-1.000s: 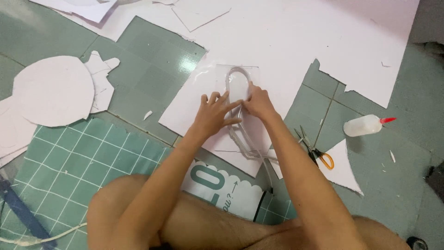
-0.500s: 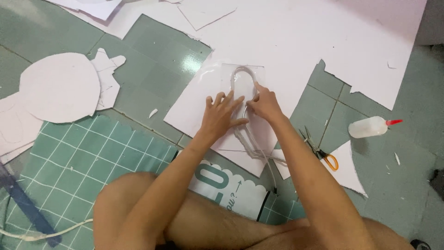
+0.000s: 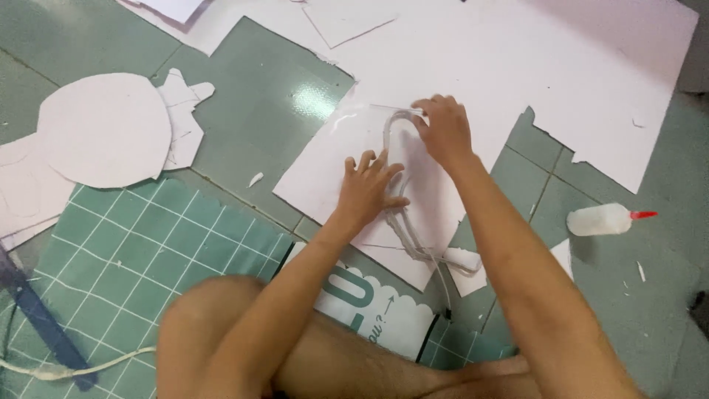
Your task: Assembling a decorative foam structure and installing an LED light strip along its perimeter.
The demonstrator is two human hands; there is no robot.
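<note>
A white foam board piece (image 3: 325,181) lies on the green tiled floor with a looped strip of clear, whitish tubing (image 3: 393,133) on it. My left hand (image 3: 368,188) lies flat on the board with fingers spread, pressing the lower part of the loop. My right hand (image 3: 443,129) is at the top of the loop, its fingers pinching the curved strip against the board. The strip's tail (image 3: 413,240) runs down toward a small white scrap (image 3: 465,264).
A large white sheet (image 3: 517,52) with torn edges covers the far floor. A round white cut-out (image 3: 103,129) lies at left. A glue bottle with a red tip (image 3: 605,219) lies at right. A green cutting mat (image 3: 125,251) and a blue ruler (image 3: 37,318) sit near my knee.
My right hand has moved from beside my left hand up to the top of the loop. My left hand stays pressed on the board. The scissors at right are now behind my forearm.
</note>
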